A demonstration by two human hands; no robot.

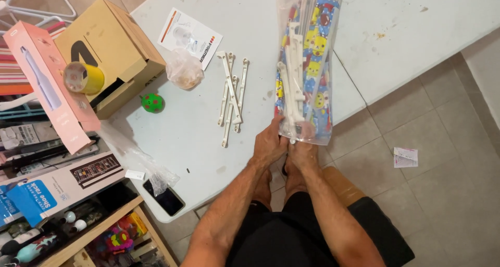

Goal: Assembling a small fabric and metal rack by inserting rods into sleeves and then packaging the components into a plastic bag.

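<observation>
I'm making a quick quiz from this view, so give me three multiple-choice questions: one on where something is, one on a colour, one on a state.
1. Where does the green ball lie?
A. on the floor
B. on the table beside the cardboard box
C. in the bag

2. What colour is the roll on the box?
A. yellow
B. blue
C. black

3. How is the clear plastic bag held?
A. by neither hand
B. by the left hand only
C. by both hands

Answers: 1 B, it rests by the box's corner. 2 A, its side is yellow. 3 C, the right hand also grips its lower end.
</observation>
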